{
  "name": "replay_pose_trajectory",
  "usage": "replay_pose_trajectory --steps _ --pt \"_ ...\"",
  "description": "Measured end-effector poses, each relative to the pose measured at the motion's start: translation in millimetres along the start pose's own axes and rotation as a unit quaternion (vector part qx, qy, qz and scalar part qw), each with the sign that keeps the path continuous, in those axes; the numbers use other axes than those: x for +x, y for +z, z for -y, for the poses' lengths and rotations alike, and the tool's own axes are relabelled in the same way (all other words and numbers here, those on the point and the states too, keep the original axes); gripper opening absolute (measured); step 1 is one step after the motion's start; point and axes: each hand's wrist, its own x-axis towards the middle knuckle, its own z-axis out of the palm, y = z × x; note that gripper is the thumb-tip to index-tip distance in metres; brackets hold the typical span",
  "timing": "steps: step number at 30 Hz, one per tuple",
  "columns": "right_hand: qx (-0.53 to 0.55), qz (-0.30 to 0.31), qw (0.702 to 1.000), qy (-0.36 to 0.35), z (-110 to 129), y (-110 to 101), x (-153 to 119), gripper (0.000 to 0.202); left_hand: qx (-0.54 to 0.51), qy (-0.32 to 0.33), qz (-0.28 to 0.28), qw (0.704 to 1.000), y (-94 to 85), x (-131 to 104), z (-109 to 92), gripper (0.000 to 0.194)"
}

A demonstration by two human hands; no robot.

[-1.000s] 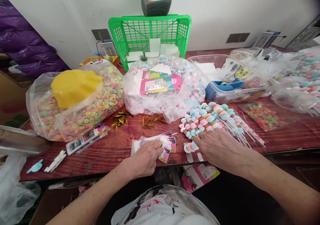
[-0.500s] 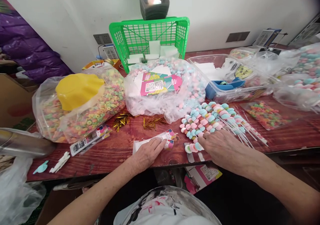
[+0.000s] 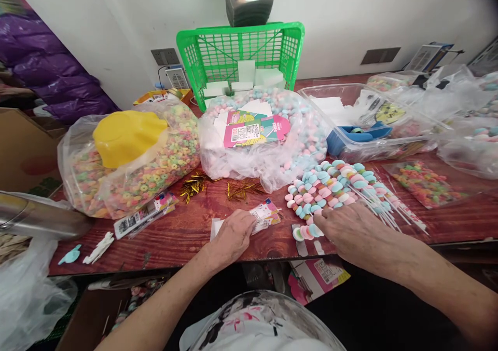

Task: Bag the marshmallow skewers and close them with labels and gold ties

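Note:
My left hand [image 3: 235, 237] is over a small stack of printed clear plastic bags [image 3: 266, 213] near the table's front edge. Its fingers are curled together, pinching at the bags. My right hand [image 3: 354, 231] is closed around one marshmallow skewer [image 3: 307, 231], whose pink, blue and white end sticks out to the left of the fingers. Just behind that hand lies a heap of marshmallow skewers [image 3: 322, 187], their white sticks pointing right and toward me. Both palms face down, so the fingertips are partly hidden.
A bag of ring candy [image 3: 171, 153] with a yellow cover stands left; a bag of marshmallows [image 3: 303, 138] sits in the middle. Behind are a green basket [image 3: 241, 34] and a clear tub [image 3: 389, 143]. Gold tinsel ties [image 3: 193, 186] and a metal flask [image 3: 42, 218] lie nearby.
My left hand's fingers have drawn back and curled on the bags, where they lay flatter before. My right hand stays on the skewer. The view has shifted slightly.

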Motion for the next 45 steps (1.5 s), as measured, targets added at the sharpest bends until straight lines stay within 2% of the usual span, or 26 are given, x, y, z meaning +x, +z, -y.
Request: replay_pose_trajectory --steps 2,5,8,12,15,17,19,25,31,34,36,39,42,45 --pt "-0.002 0.006 1.000 0.001 1.0 -1.8 0.6 0.013 -0.014 -0.015 -0.008 1.000 1.2 0.3 -0.9 0.025" --pt "0.007 0.015 1.000 0.005 0.8 -1.0 0.9 0.014 -0.022 -0.034 -0.049 0.998 4.7 -0.5 -1.5 0.023" --pt "0.029 0.016 0.999 -0.006 -1.0 2.4 -0.3 0.014 0.022 -0.028 -0.067 0.997 6.9 -3.8 -3.1 0.021" --pt "0.043 0.019 0.999 -0.013 -2.8 6.4 -2.9 0.017 0.130 -0.043 0.008 0.991 1.4 -10.7 -9.5 0.022" --pt "0.037 0.024 0.999 -0.004 -3.5 7.1 -3.3 0.015 0.146 -0.062 0.063 0.985 -6.1 -14.4 -13.6 0.025" --pt "0.033 0.030 0.999 -0.008 -3.6 6.0 -1.9 0.013 0.144 -0.066 0.076 0.985 -9.2 -15.2 -12.5 0.025" --pt "0.025 0.039 0.999 -0.017 -2.6 3.0 0.9 0.012 0.124 -0.064 0.068 0.988 -9.7 -14.8 -7.5 0.024" --pt "-0.002 0.048 0.998 -0.041 10.0 -14.6 11.3 0.014 -0.014 -0.092 -0.009 0.996 -8.2 -10.2 12.5 0.020" --pt "0.023 0.072 0.997 0.013 10.1 -8.3 14.3 0.014 -0.128 -0.073 0.048 0.988 -23.5 -9.0 17.5 0.027" --pt "0.051 0.079 0.995 0.044 1.8 -2.0 9.7 0.016 -0.184 -0.092 0.032 0.978 -24.0 -10.3 21.6 0.025" --pt "0.079 0.055 0.994 0.044 -4.0 -1.1 2.5 0.016 -0.215 -0.117 0.016 0.969 -20.2 -10.8 25.6 0.019" --pt "0.147 -0.014 0.987 0.059 -8.9 -6.0 -12.3 0.020 -0.252 -0.157 0.004 0.955 -14.8 -9.9 30.1 0.012" --pt "0.244 -0.092 0.959 0.113 -4.9 -14.3 -23.2 0.020 -0.278 -0.179 0.012 0.944 -15.2 -7.3 31.2 0.010" --pt "0.324 -0.155 0.922 0.147 6.4 -17.5 -23.8 0.016 -0.289 -0.175 0.028 0.941 -19.5 -4.5 30.1 0.012"
